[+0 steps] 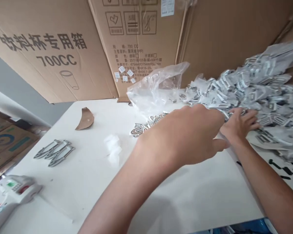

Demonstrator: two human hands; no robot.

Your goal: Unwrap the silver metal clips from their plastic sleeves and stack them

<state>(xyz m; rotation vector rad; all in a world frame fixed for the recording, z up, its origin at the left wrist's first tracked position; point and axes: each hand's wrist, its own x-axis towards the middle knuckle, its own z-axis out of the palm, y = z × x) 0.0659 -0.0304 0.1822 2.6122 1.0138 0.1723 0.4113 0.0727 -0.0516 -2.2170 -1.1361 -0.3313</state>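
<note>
Right hand (240, 125): fingers spread over the edge of the bagged metal parts (243, 79), 2 o'clock from view centre. Left hand (183, 135): fingers hidden, can't tell its grip. I'd expect stiff, solid parts, slippery film (283, 53); I'd pinch metal through it.

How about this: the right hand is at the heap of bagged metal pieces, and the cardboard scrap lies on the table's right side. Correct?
Not quite: the head view shows the cardboard scrap on the left side of the table. The right hand is indeed at the heap.
</note>
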